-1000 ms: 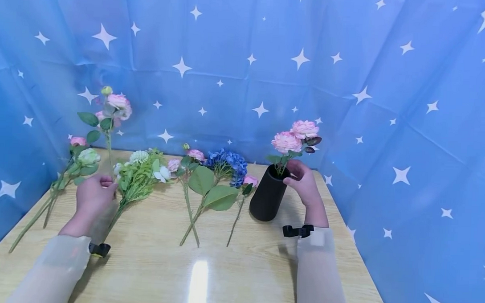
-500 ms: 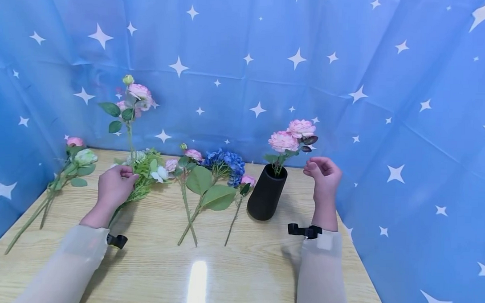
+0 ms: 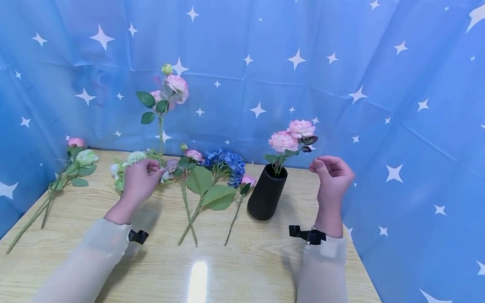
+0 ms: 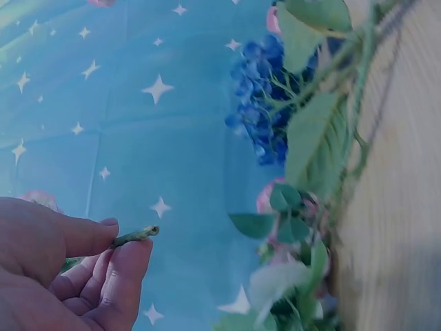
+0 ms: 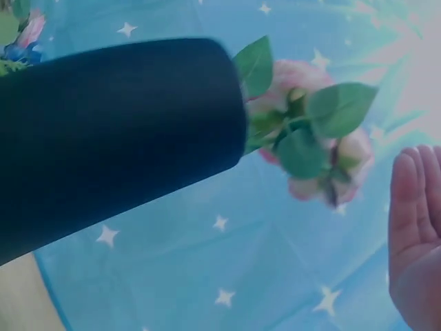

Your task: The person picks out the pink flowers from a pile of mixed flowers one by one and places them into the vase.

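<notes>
A blue fabric backdrop [image 3: 222,44], creased and softly folded, hangs behind and along both sides of the pale wood-grain surface [image 3: 150,273]; white four-pointed stars [image 3: 296,59] of mixed sizes dot it. A bright strip of reflected light [image 3: 197,286] lies on the wood's near part

No legible txt, labels, brands, nos. or signs in head or wrist views.

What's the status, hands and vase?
Left hand pinching flower stem. Right hand empty beside black vase. Pink blooms in vase. Blue flower on table between left hand and vase.
</notes>
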Demonstrator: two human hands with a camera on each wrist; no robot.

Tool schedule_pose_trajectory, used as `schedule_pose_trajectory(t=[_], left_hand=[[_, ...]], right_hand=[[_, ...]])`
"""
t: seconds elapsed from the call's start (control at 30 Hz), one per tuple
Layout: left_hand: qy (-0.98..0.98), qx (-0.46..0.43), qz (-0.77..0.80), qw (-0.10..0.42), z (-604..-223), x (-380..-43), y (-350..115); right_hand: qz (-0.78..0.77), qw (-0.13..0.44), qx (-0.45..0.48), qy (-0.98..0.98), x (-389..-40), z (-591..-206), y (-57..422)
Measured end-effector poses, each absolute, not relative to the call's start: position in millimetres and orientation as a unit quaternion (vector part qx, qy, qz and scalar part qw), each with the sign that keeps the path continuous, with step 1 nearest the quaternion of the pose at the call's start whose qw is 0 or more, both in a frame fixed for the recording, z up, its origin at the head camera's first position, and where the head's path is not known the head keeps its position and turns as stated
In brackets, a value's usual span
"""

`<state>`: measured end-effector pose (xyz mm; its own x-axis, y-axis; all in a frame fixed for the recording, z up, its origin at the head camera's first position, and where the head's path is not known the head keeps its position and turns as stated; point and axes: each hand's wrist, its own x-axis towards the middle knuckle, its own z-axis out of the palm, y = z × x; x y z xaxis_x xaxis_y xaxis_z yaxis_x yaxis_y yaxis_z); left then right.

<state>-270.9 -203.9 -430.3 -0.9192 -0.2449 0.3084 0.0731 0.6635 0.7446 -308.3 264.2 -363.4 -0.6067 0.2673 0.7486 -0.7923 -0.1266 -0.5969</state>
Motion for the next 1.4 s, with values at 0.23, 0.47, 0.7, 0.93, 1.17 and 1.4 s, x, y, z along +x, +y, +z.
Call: schedule_pose_trajectory(t=[0.23, 0.47, 0.7, 0.93, 1.17, 1.4], left_hand=[[-0.884, 0.040, -0.423, 0.196, -422, -276, -183], [-0.881, 0.011, -0.436, 0.181, -425, -275, -158], [-0.878, -0.021, -0.450, 0.164, -429, -264, -136], [-0.867, -0.061, -0.468, 0.163, -431, -252, -118], [-0.866, -0.084, -0.464, 0.167, -430, -243, -106], [-0.856, -0.110, -0.480, 0.156, -436, -237, -92]], right_hand=[[0.719, 0.350, 0.265, -0.539, -288, -351, 242], [0.704, 0.293, 0.295, -0.576, -284, -355, 210], [0.697, 0.233, 0.277, -0.619, -282, -364, 187], [0.662, 0.185, 0.295, -0.663, -283, -375, 166], [0.637, 0.128, 0.292, -0.702, -284, -383, 148], [0.636, 0.085, 0.242, -0.727, -285, -388, 138]])
